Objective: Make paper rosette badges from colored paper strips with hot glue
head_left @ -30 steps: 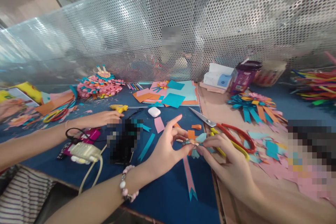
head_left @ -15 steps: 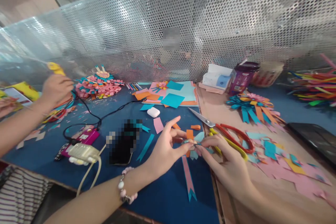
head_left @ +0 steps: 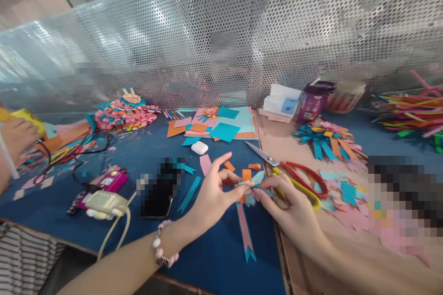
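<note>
Between my two hands is a small paper flower [head_left: 247, 175] with orange loops and light blue petals. My left hand [head_left: 221, 189] pinches its left side between thumb and fingers, the index finger raised. Its right side is gripped by the fingertips of my right hand [head_left: 290, 200]; the flower's centre is partly hidden. A pink and blue paper ribbon [head_left: 245, 235] with a notched end lies just below the flower. Red-handled scissors [head_left: 308, 177] and a yellow-handled pair [head_left: 301, 193] rest beside my right hand. Orange paper strips [head_left: 254, 166] lie just beyond the flower.
A co-worker's hand [head_left: 19, 138] is at the far left near a black cord. A phone [head_left: 159, 198], a magenta power strip [head_left: 112, 182] and a white case [head_left: 200, 148] lie on the blue table. Finished paper flowers [head_left: 124, 115], a purple cup [head_left: 313, 101] and paper scraps [head_left: 360, 214] surround the hands.
The co-worker's hand has lifted a yellow tool with a black cord off the table and carried it to the far left. My hands still hold the paper flower, barely shifted.
</note>
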`<state>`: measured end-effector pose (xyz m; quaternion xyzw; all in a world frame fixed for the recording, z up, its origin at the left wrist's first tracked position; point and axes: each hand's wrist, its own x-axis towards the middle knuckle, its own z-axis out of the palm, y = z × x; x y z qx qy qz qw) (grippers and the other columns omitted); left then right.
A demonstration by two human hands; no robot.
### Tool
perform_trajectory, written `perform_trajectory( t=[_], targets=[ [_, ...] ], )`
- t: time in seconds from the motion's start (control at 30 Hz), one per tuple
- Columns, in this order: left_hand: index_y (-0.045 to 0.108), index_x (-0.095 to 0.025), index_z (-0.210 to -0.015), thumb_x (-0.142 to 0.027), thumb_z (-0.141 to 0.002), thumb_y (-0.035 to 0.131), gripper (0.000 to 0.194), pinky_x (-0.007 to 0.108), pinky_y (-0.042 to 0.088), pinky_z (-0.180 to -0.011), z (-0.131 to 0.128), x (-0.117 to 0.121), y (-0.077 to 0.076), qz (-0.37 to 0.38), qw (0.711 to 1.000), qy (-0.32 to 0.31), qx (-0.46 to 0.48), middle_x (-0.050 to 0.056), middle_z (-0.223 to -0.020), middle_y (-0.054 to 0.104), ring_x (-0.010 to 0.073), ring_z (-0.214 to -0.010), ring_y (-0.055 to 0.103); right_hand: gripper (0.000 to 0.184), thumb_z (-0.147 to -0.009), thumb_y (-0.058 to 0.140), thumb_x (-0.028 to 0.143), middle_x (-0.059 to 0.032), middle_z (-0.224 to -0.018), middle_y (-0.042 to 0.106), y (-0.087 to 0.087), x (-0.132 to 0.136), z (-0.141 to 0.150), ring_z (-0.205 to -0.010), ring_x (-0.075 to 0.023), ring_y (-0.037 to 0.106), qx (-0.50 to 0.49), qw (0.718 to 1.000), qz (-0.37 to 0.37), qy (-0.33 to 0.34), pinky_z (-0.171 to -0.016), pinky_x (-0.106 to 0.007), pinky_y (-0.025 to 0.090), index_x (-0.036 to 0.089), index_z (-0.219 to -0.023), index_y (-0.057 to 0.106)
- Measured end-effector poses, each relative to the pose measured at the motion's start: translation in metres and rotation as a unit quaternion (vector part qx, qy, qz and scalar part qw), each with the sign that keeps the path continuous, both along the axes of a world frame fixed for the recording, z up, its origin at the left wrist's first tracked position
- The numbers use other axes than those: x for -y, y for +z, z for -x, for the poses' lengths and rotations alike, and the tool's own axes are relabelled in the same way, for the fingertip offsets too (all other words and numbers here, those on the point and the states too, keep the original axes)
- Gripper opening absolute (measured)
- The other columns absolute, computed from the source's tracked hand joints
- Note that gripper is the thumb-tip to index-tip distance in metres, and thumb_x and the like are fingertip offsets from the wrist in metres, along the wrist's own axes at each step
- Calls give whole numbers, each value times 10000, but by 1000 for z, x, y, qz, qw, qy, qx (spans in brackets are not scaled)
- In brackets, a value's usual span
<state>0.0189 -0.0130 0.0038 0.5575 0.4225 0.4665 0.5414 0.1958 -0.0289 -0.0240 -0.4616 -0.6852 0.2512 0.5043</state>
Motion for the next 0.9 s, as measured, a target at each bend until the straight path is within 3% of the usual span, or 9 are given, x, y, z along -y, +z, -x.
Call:
perform_trajectory(
  t=[0.2, 0.33, 0.47, 0.67, 0.9],
  targets=[
    [283, -218, -1405, -250, -749, 729, 794, 382, 469, -905, 0, -1, 1, 11, 1000, -17, -17, 65, -1014, 654, 207, -981, 629, 109, -876, 583, 325, -20, -788, 599, 3, 0, 0, -778, -179, 579, 0, 1000, -16, 2, -686, -327, 469, 226, -833, 580],
    [437, -189, -1298, -242, -748, 723, 622, 376, 463, -924, 1, -2, 2, 10, 998, -39, -38, 111, -1143, 623, 236, -1089, 589, 115, -878, 578, 324, -24, -783, 608, 4, 1, -1, -769, -180, 581, 5, 1000, -22, 3, -672, -324, 470, 221, -827, 577],
    [589, -149, -1061, -286, -754, 719, 361, 363, 487, -885, 2, -3, -1, 42, 997, -62, -34, 109, -1094, 640, 234, -1033, 607, 112, -880, 573, 319, -21, -771, 609, 4, 1, 0, -754, -176, 585, -2, 999, -32, 3, -660, -319, 470, 221, -825, 575],
    [624, -143, -941, -289, -729, 737, 281, 333, 501, -821, 1, -4, -4, 45, 998, -51, -16, 77, -979, 655, 204, -913, 622, 126, -882, 566, 322, -19, -751, 613, 5, 1, 1, -740, -176, 587, -1, 999, -34, 6, -653, -317, 469, 220, -809, 571],
    [627, -144, -861, -283, -727, 739, 224, 289, 487, -794, 0, -2, 2, 67, 996, -49, 13, 50, -928, 658, 174, -875, 617, 105, -885, 556, 323, -27, -830, 619, 5, 3, -1, -792, -178, 606, -9, 1000, -14, 14, -687, -318, 485, 222, -864, 576]
  ],
)
